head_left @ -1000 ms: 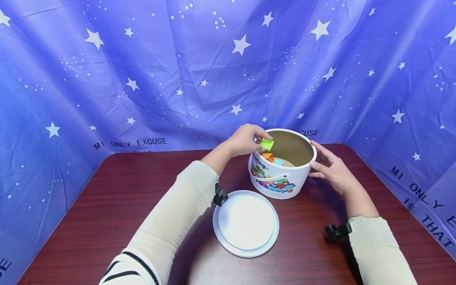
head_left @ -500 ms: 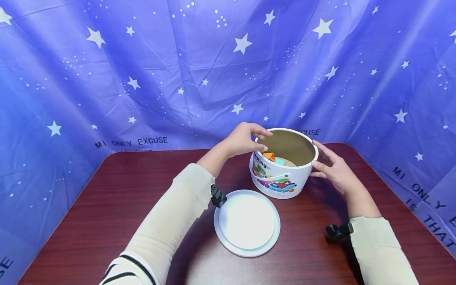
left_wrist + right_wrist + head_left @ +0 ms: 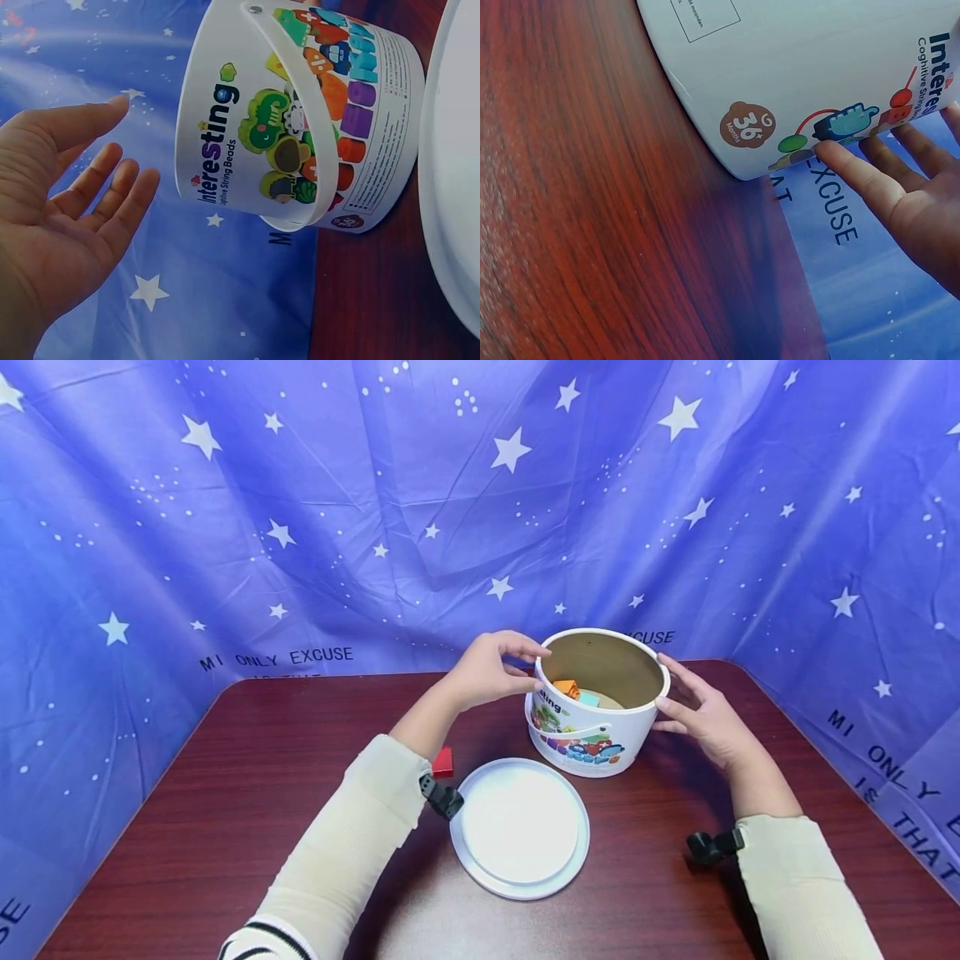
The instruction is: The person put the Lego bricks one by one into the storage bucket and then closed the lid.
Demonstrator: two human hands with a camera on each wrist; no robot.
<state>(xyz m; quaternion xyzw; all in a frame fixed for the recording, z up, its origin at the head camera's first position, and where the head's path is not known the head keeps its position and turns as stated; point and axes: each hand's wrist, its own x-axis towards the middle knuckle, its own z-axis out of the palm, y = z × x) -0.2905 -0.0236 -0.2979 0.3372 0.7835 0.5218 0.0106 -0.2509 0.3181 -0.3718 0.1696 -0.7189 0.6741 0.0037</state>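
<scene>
A white bucket (image 3: 637, 735) with printed pictures and a white handle (image 3: 319, 112) stands upright, its top uncovered. Inside it lie an orange block (image 3: 567, 688) and a light blue piece (image 3: 588, 699). My left hand (image 3: 480, 672) is beside the bucket's left rim with nothing in it; in the left wrist view its fingers are relaxed and apart from the wall. My right hand (image 3: 708, 727) rests its fairly straight fingers against the bucket's right side, as the right wrist view also shows. The bucket's near inner floor is hidden behind its wall.
A round white lid (image 3: 521, 827) lies on the dark red table (image 3: 300, 760) in front of the bucket. A red block (image 3: 443, 762) sits partly hidden behind my left wrist. Blue star-printed cloth (image 3: 390, 510) hangs behind the table.
A yellow-green block held by my left hand over the bucket has gone from view. That hand has drawn back left, outside the rim, uncovering the red block. My right hand stays put.
</scene>
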